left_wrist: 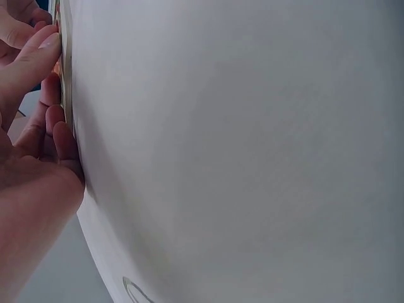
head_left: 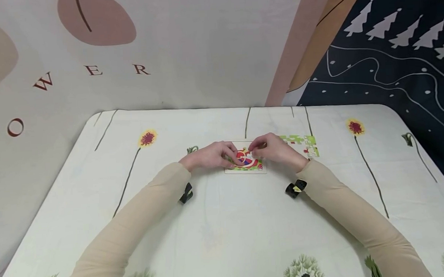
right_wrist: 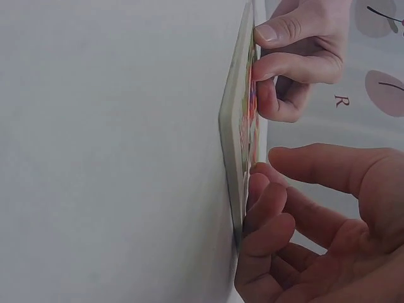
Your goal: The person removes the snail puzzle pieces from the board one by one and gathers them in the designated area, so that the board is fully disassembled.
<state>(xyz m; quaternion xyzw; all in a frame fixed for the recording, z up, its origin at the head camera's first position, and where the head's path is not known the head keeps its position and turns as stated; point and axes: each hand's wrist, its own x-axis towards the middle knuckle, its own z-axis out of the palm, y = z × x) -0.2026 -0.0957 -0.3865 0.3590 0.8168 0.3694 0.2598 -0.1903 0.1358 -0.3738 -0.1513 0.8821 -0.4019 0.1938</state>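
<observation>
A small jigsaw puzzle board (head_left: 246,172) with a pale border and a colourful red, blue and green picture lies on the table. Over its left part is my left hand (head_left: 213,155), fingertips touching the picture. My right hand (head_left: 276,150) is at the board's right side, with bent fingers against its edge and surface. In the right wrist view, the thumb of that right hand (right_wrist: 328,233) stands a little apart from the fingers, and no loose piece shows between them. The left hand (right_wrist: 303,57) touches the picture beyond. Fingers hide part of the puzzle.
Green puzzle pieces (head_left: 300,142) lie together just beyond and right of my right hand. A white cloth printed with flowers covers the table (head_left: 210,221). A patterned hanging (head_left: 203,52) rises behind the far edge, and a dark one with trees (head_left: 382,65) stands at right.
</observation>
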